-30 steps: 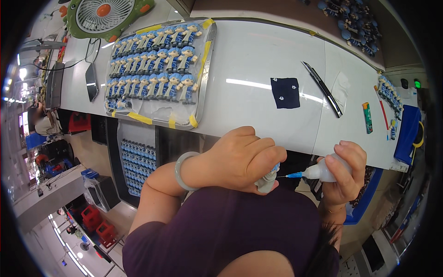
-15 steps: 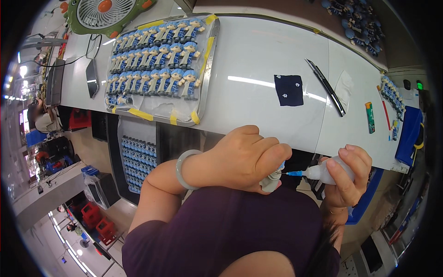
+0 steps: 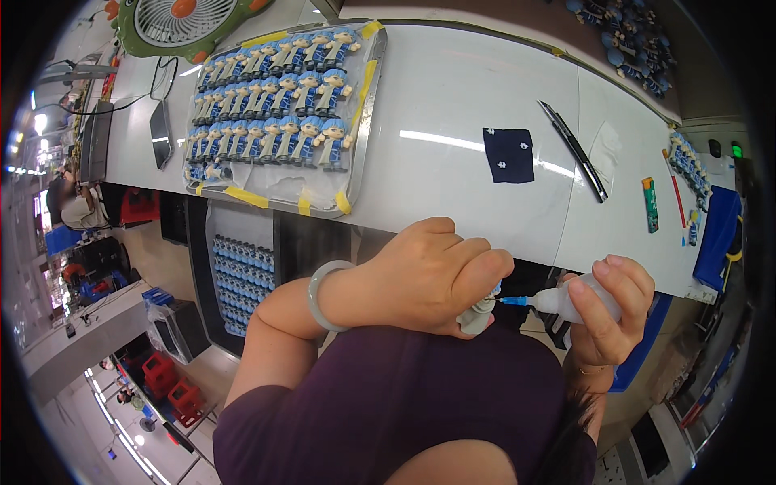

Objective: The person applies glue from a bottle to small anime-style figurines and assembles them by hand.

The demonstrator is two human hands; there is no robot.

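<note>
My left hand (image 3: 436, 279), with a pale bangle on its wrist, is closed around a small figurine (image 3: 475, 317); mostly its grey-white part shows, with a bit of blue above. In my right hand (image 3: 612, 311) is a white squeeze bottle (image 3: 586, 297) with a blue needle tip (image 3: 515, 301). The bottle lies tilted nearly level, its needle pointing left at the figurine. The needle's end is at the figurine's side; whether it touches I cannot tell. Both hands are held before my chest, at the table's near edge.
A metal tray (image 3: 368, 121) edged with yellow tape holds rows of blue-haired figurines. On the white table (image 3: 436, 89) lie a dark cloth (image 3: 509, 155), a craft knife (image 3: 572, 151), a green lighter (image 3: 650, 205) and a thin red brush (image 3: 676, 190). A green fan (image 3: 184, 32) stands far left.
The needle tip has come slightly closer to the figurine, which is turned a little in my left hand. The grip of both hands is the same.
</note>
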